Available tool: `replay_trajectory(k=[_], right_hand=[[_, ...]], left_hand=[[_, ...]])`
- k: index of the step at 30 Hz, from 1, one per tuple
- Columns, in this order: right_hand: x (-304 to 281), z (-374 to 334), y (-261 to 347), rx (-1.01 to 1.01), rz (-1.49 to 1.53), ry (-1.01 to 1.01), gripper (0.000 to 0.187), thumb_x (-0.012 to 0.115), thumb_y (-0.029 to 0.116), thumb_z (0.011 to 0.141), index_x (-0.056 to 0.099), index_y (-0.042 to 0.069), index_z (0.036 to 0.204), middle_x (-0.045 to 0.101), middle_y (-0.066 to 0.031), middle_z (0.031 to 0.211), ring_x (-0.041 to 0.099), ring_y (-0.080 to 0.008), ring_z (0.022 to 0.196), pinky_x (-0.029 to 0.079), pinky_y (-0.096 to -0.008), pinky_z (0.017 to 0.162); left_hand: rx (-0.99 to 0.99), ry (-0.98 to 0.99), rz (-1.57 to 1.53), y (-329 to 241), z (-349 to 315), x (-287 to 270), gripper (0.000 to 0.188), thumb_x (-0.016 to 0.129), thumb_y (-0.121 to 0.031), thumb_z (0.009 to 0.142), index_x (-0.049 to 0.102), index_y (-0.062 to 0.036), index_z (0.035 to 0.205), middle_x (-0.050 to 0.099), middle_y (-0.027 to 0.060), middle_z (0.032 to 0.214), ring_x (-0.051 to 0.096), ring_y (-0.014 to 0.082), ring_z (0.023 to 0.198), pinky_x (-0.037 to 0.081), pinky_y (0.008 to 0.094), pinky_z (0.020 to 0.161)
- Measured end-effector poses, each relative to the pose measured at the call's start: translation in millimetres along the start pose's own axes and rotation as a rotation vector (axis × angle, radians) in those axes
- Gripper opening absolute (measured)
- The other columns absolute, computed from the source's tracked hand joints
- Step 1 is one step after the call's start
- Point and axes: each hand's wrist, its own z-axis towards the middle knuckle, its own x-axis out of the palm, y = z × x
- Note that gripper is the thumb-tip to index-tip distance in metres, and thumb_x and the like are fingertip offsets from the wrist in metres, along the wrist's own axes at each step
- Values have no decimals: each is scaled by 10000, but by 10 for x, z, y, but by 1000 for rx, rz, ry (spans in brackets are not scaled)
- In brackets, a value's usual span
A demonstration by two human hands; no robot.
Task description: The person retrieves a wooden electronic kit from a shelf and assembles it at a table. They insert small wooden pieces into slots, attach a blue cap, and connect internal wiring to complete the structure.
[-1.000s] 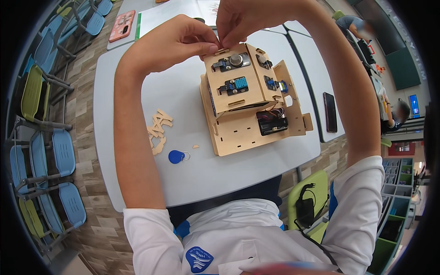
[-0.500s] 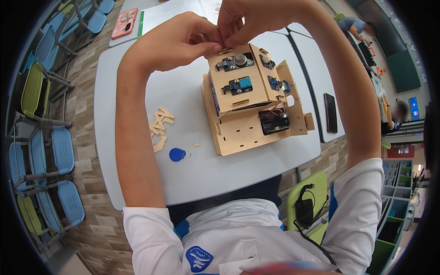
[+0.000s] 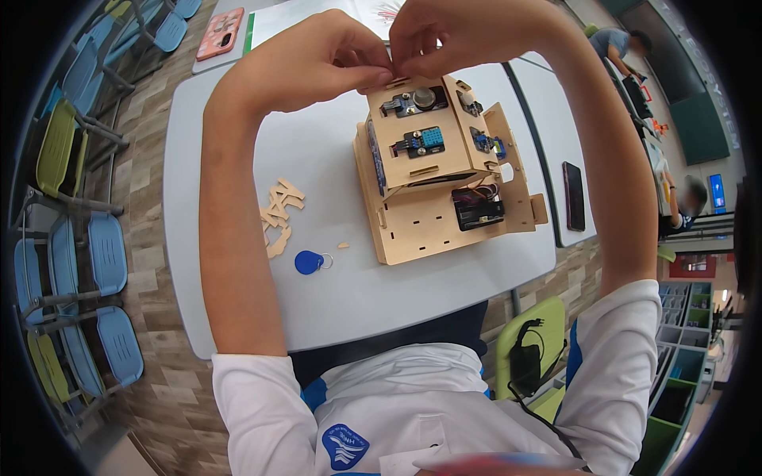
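Observation:
A light plywood model house [image 3: 413, 226] stands on the white table, its box-like upper part fitted with small circuit modules. Its upper panel carries a blue sensor module [image 3: 431, 138] and a round metal-capped sensor [image 3: 425, 97]. At the far edge of that panel my left hand [image 3: 337, 59] is closed, thumb and fingertips pinched together. My right hand [image 3: 440, 40] meets it there from the other side, fingers bent and closed. Whatever lies between the fingertips is hidden. A black battery holder with wires [image 3: 479, 208] sits on the model's base.
Left of the model lie loose plywood offcuts [image 3: 282, 208] and a blue key fob [image 3: 309, 262]. A dark phone [image 3: 573, 196] rests on the adjoining table at right, a pink-cased phone [image 3: 220, 34] at far left. A green chair [image 3: 530, 341] holds a black adapter and cable. Other people are at far right.
Both hands stay pinched at the panel's far edge and have shifted slightly right in the picture. The model appears a little farther right and up, while the view itself moved slightly.

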Motion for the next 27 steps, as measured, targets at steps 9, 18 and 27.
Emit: replay_trajectory(k=[9,18,27], right_hand=[[-94,4,773,229,-340,63,153,763,119,906,869,29,970,802,-195,874,766,-333,806,580,-451,691],[-193,20,991,358,-330,142,141,746,95,881,858,23,923,782,-201,835,705,-337,712,556,-472,663],[67,-254,478,251,-187,-138,227,756,228,949,855,58,1062,830,-170,986,792,-333,911,614,-439,802]], left_hand=[[34,121,-269,244,-14,-12,278,848,-179,1008,825,8,1212,826,93,1018,761,168,947,631,358,956],[-159,11,-78,-526,-35,-92,278,806,-173,894,832,14,1097,820,151,930,787,249,857,609,356,782],[-161,-37,256,-695,-55,-44,229,769,-110,849,782,82,972,814,187,893,776,304,799,619,403,771]])
